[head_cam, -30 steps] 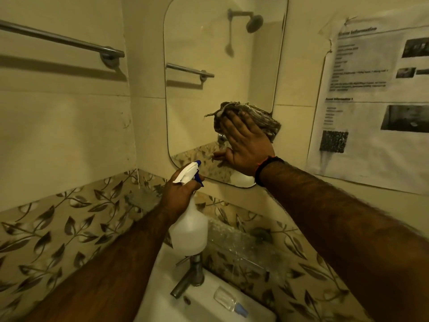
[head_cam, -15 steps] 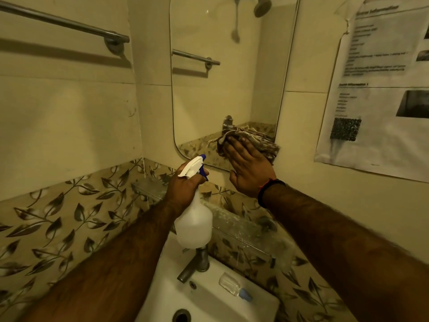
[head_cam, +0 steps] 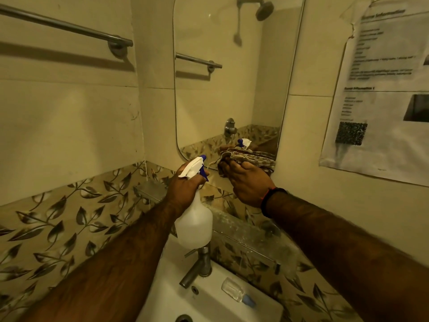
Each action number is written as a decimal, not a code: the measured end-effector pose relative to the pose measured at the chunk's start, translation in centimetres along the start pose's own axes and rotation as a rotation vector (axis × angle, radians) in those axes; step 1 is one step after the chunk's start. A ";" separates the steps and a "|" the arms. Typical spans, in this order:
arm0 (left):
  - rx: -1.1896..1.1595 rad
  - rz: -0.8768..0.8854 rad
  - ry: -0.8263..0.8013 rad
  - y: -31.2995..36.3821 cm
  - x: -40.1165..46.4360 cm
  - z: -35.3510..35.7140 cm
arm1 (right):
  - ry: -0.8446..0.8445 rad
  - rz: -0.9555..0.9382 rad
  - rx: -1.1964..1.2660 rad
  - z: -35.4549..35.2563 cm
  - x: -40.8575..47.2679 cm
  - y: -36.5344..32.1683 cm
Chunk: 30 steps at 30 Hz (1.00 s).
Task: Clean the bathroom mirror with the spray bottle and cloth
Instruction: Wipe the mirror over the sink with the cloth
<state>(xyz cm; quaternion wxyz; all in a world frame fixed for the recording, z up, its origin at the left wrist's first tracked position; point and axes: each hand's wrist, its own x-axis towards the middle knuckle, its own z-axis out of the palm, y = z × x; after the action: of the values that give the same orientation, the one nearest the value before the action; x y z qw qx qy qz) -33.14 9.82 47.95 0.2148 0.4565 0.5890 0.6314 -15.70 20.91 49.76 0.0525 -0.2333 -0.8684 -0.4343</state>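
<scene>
A tall rounded mirror [head_cam: 227, 89] hangs on the beige tiled wall ahead. My right hand [head_cam: 249, 182] grips a bunched brown patterned cloth [head_cam: 253, 159] at the mirror's bottom right edge. My left hand [head_cam: 185, 184] holds a white spray bottle [head_cam: 193, 224] by its neck, below the mirror's lower left corner. The bottle's white and blue nozzle points toward the glass. Its reflection and the cloth's show low in the mirror.
A white sink [head_cam: 209, 303] with a metal tap [head_cam: 197, 268] lies below my hands, a small clear bottle [head_cam: 236, 292] on its rim. A glass shelf [head_cam: 243, 228] runs under the mirror. A towel bar [head_cam: 65, 26] is at the left, a printed sheet [head_cam: 383, 89] at the right.
My right hand has slid the cloth down the mirror, from its middle right to the bottom edge. The view has tilted down slightly. My left hand keeps hold of the bottle.
</scene>
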 end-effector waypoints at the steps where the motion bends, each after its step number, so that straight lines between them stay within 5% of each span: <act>1: 0.004 -0.004 0.007 0.0 0.0 0.0 | 0.006 -0.025 0.002 0.0 0.1 0.1; 11: -0.011 -0.024 -0.011 0.5 1.2 0.2 | 0.041 -0.220 -0.037 -0.6 0.3 1.7; 30: 0.023 0.002 0.023 1.0 2.9 0.1 | 0.105 -0.082 -0.101 -2.0 4.3 4.4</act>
<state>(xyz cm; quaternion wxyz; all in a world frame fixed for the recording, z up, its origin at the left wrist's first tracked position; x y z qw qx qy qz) -34.23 12.01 49.81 0.2019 0.4523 0.5983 0.6299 -17.68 23.19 55.47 0.0684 -0.1766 -0.8502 -0.4911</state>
